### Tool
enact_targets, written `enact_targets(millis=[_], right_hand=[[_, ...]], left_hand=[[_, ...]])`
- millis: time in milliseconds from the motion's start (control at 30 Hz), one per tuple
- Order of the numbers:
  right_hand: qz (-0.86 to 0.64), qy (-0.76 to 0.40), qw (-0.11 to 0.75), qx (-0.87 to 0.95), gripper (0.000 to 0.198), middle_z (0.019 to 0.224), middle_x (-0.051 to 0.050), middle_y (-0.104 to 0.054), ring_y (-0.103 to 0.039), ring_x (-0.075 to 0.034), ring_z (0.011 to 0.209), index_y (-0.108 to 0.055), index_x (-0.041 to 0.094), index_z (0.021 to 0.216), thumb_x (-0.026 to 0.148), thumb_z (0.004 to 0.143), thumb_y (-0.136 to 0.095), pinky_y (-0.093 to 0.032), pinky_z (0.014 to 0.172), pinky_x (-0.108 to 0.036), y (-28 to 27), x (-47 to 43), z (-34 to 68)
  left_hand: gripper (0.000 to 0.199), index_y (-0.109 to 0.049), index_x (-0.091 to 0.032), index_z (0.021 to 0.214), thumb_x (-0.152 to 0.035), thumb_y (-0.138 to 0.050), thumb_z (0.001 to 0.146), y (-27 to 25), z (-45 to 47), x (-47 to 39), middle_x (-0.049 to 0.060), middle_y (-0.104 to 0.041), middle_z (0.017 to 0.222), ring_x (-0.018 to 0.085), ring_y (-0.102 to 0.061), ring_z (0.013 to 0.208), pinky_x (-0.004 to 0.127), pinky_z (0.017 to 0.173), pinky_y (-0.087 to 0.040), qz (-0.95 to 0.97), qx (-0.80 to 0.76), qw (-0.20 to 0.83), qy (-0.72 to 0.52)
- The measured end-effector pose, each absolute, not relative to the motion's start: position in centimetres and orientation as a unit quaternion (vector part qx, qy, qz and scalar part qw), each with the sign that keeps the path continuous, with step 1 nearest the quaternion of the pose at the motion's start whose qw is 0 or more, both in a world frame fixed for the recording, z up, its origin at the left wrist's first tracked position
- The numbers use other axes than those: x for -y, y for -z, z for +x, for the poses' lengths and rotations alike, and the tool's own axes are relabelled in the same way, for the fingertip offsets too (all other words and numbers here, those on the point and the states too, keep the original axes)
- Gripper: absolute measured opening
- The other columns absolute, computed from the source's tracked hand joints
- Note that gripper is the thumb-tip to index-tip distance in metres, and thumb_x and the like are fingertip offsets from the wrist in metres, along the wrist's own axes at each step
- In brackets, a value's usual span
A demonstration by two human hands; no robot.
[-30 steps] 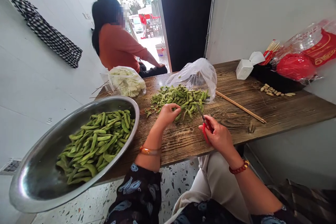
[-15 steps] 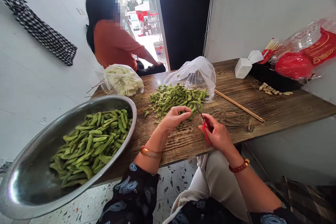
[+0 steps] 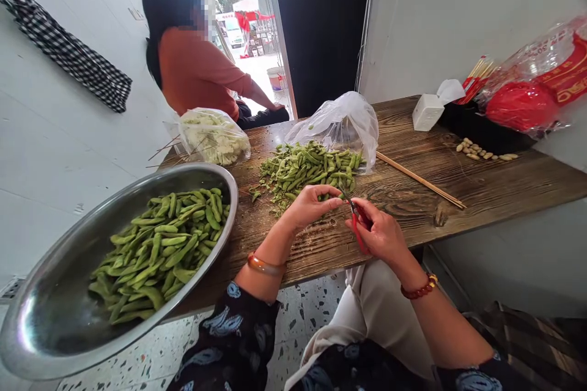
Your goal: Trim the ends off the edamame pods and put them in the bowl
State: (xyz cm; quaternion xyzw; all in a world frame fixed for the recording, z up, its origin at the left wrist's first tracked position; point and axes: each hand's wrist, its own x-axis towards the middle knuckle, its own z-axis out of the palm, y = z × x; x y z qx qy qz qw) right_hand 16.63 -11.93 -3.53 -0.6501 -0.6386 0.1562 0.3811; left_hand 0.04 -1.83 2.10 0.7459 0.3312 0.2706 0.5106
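Note:
My left hand (image 3: 316, 203) pinches a green edamame pod, mostly hidden by the fingers, over the near edge of the pile. My right hand (image 3: 378, 229) is closed around the red handles of a pair of scissors (image 3: 359, 233). The scissor blades meet the pod's end at my left fingertips; I cannot tell whether they are closed. Behind my hands a heap of edamame pods (image 3: 307, 168) spills from a clear plastic bag (image 3: 342, 116). To the left, a large metal bowl (image 3: 233, 189) holds many more pods (image 3: 160, 250).
On the wooden table (image 3: 403, 183) lie wooden skewers (image 3: 422, 180), peanuts (image 3: 481, 149) and a white tissue box (image 3: 426, 112). A bag of pale vegetables (image 3: 213, 137) sits behind the bowl. A person in an orange top (image 3: 197, 73) sits beyond the table by the doorway.
My left fingertips have come a little to the right, closer to the scissor blades, and the pod's end is now at them. The view has shifted slightly.

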Motion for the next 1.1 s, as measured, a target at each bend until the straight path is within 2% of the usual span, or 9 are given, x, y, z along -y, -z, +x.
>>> enact_targets(millis=[133,233,367,467,600,800,1100], right_hand=[[-0.656,-0.141,0.363,0.647,0.048,0.071,-0.001,-0.066,-0.059,-0.016,0.062,-0.058,0.022,0.123,0.051,0.085,-0.054,-0.043,0.059,-0.025,3.52,11.97,16.57],[-0.649,-0.161,0.369,0.645,0.046,0.081,-0.003,-0.070,-0.062,-0.016,0.068,-0.058,0.023,0.124,0.048,0.087,-0.053,-0.045,0.064,-0.026,3.71,11.92,16.68],[-0.645,-0.181,0.386,0.634,0.044,0.089,-0.004,-0.071,-0.064,-0.017,0.071,-0.058,0.022,0.123,0.047,0.087,-0.052,-0.047,0.067,-0.027,3.87,11.80,16.79],[-0.650,-0.186,0.400,0.619,0.046,0.084,-0.003,-0.071,-0.063,-0.017,0.069,-0.057,0.022,0.123,0.049,0.087,-0.052,-0.047,0.065,-0.026,3.85,11.69,16.77],[-0.654,-0.171,0.392,0.624,0.046,0.075,-0.001,-0.067,-0.060,-0.015,0.062,-0.057,0.022,0.121,0.051,0.086,-0.052,-0.045,0.061,-0.025,3.67,11.66,16.66],[-0.654,-0.157,0.376,0.638,0.048,0.072,0.001,-0.064,-0.058,-0.015,0.060,-0.056,0.023,0.123,0.052,0.085,-0.052,-0.043,0.060,-0.025,3.46,11.76,16.51],[-0.650,-0.157,0.377,0.641,0.048,0.070,0.001,-0.061,-0.056,-0.015,0.060,-0.055,0.021,0.123,0.052,0.086,-0.051,-0.043,0.061,-0.026,3.38,11.84,16.51]], left_hand=[[0.025,-0.069,-0.011,0.076,-0.036,-0.068,0.073,-1.94,0.26,1.89,0.002,-0.062,0.072,0.012,-0.051,0.071,0.024,0.071,-0.038,0.750,-0.320,0.506,-0.279],[0.023,-0.069,-0.012,0.076,-0.035,-0.068,0.073,-1.93,0.27,1.91,0.001,-0.062,0.073,0.012,-0.051,0.071,0.024,0.070,-0.039,0.748,-0.317,0.509,-0.284],[0.025,-0.065,-0.012,0.075,-0.036,-0.069,0.072,-1.90,0.17,1.84,-0.002,-0.056,0.065,0.008,-0.045,0.061,0.020,0.058,-0.035,0.723,-0.329,0.532,-0.294],[0.028,-0.061,-0.013,0.080,-0.040,-0.068,0.074,-1.76,0.05,1.68,-0.005,-0.049,0.056,0.005,-0.038,0.049,0.018,0.046,-0.025,0.654,-0.351,0.592,-0.313],[0.031,-0.057,-0.015,0.085,-0.040,-0.070,0.072,-1.62,-0.11,1.47,-0.004,-0.054,0.058,0.003,-0.037,0.042,0.017,0.040,-0.019,0.563,-0.344,0.667,-0.346],[0.033,-0.056,-0.014,0.086,-0.039,-0.072,0.071,-1.67,-0.05,1.55,-0.002,-0.060,0.062,0.002,-0.038,0.040,0.016,0.037,-0.019,0.554,-0.324,0.682,-0.349],[0.032,-0.057,-0.015,0.085,-0.042,-0.070,0.073,-1.16,0.26,1.93,-0.002,-0.060,0.062,0.002,-0.039,0.043,0.016,0.039,-0.020,0.581,-0.319,0.680,-0.314]])
